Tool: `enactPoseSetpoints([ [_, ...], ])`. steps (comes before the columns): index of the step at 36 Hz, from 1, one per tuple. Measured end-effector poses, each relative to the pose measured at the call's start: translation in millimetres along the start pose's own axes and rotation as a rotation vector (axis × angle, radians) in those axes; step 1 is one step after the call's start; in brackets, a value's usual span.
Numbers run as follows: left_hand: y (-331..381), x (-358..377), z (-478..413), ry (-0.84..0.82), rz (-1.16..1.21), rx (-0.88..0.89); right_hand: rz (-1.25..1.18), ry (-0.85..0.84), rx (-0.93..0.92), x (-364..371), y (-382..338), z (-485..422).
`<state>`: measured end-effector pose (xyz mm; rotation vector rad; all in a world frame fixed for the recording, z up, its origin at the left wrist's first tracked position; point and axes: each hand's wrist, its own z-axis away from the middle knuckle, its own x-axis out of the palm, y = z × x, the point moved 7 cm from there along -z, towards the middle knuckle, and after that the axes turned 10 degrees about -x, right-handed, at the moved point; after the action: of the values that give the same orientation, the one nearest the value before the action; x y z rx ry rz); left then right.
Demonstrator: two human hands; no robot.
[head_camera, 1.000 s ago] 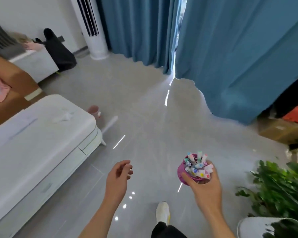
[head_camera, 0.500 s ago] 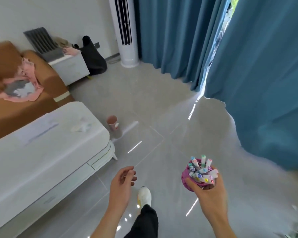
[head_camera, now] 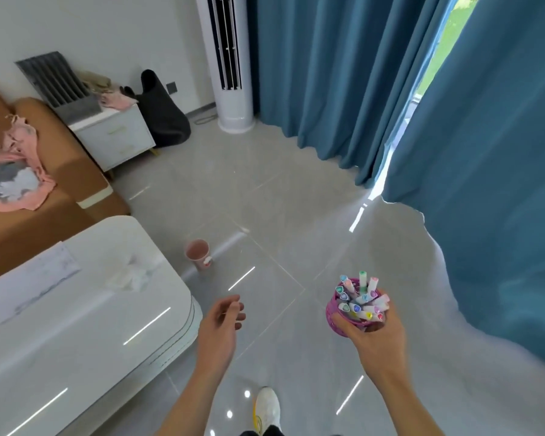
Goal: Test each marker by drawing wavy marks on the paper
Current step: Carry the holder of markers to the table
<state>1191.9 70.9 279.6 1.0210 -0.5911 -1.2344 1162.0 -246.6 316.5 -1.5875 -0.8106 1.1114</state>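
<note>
Our right hand [head_camera: 375, 338] grips the pink pot [head_camera: 333, 314] of markers [head_camera: 362, 302], our left hand [head_camera: 219, 325] hangs loose and empty, so we should carry it level toward the paper [head_camera: 32, 284].

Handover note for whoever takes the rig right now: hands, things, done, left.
Left hand: open, empty, over the floor by the table corner.
Right hand: grips the pink pot of markers, upright, over the floor.
Paper: flat on the table, far from both hands; too washed out to tell whether it bears marks.
Done: none that shows; no marker out of the pot.
Left: bring the pot to the table, draw wavy marks with each marker.
</note>
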Motion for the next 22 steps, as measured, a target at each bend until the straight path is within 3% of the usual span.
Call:
enactPoseSetpoints([
  [13,57.5,39.8,-121.5,0.060,0.012,-0.036,-0.011,-0.107,-0.001,60.6,8.3,-156.3],
  [22,94.5,66.7,-210.2,0.244,0.059,-0.086,-0.021,-0.212,-0.016,98.6,20.3,-304.5],
])
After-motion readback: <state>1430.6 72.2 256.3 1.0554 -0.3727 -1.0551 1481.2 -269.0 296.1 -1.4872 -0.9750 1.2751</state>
